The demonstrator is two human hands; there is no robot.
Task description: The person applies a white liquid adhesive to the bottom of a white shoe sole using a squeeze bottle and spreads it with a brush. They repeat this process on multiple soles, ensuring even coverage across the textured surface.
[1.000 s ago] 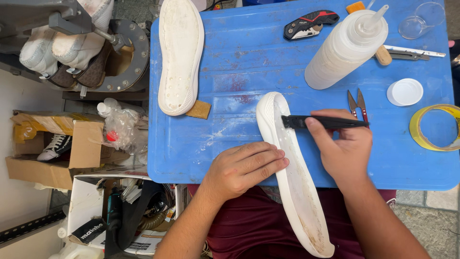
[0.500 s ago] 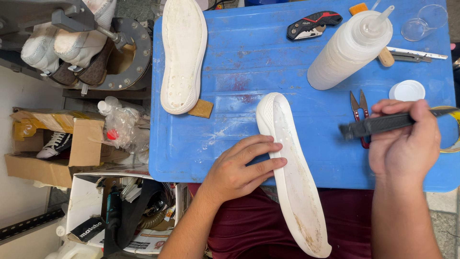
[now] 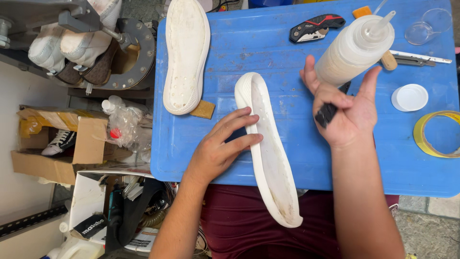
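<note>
At the blue bench (image 3: 297, 158), my left hand (image 3: 218, 151) lay flat with its fingers (image 3: 239, 127) spread across the near edge of the white shoe sole (image 3: 268, 153), which lay hollow side up, toe toward the far side of the bench and heel hanging over the near edge above my dark red lap. Right of the sole, my right hand (image 3: 347, 108) hovered with a black brush (image 3: 328, 112) pinned by curled fingers against the palm, while thumb and outer fingers stood apart, reaching around the base of the translucent squeeze bottle (image 3: 354, 48) that lay tilted beyond the sole; I could not tell whether they touched it. Left of the sole, a second white sole (image 3: 186, 55) rested tread side down, a tan sponge block (image 3: 201, 109) touching its near end. Beyond the bottle lay a black and red folding knife (image 3: 316, 26). Farther right of the sole sat a white round lid (image 3: 409, 97), a roll of yellow tape (image 3: 438, 134), a slim metal cutter (image 3: 417, 56) and a clear glass cup (image 3: 429, 24). Off the bench, left of the sole, stood white shoes on a metal press (image 3: 81, 45) and an open cardboard box (image 3: 62, 144).
</note>
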